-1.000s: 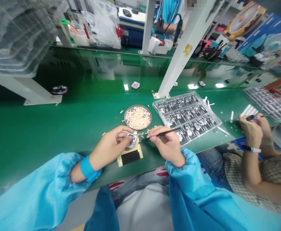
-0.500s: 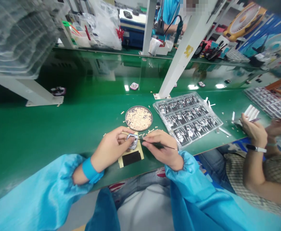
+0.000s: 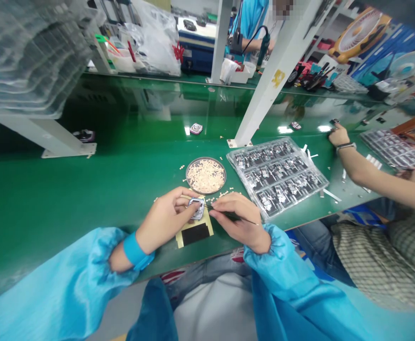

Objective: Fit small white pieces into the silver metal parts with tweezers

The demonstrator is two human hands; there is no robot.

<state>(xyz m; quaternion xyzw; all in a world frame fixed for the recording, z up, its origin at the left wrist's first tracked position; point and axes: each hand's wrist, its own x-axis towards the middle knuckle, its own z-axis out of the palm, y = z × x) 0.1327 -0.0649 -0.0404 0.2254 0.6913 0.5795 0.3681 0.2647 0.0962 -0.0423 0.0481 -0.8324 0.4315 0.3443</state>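
Note:
My left hand (image 3: pixel 168 213) is closed on a small square watch-like case (image 3: pixel 197 209), its thumb resting on the inner side. Between the thumb and fingers of my right hand (image 3: pixel 238 219) are dark tweezers (image 3: pixel 225 214), their tips at the case's right side. Beneath the case lies a yellow sheet (image 3: pixel 179 240) bearing a black rectangle (image 3: pixel 195 234). Just beyond my hands sits a round dish (image 3: pixel 206 175) full of tiny cream and dark pieces. More small cream pieces (image 3: pixel 225 193) are scattered on the green table near the dish.
A clear compartment tray (image 3: pixel 282 175) of small metallic parts lies to the right, by a white post (image 3: pixel 264 90). Another case (image 3: pixel 196 128) rests farther back. Stacked plastic trays (image 3: pixel 22 61) stand at upper left. A co-worker's arm (image 3: pixel 367 173) reaches across the table at right.
The co-worker at right has stretched an arm forward to a small dark item at the back of the table. My hands keep nearly the same pose over the case.

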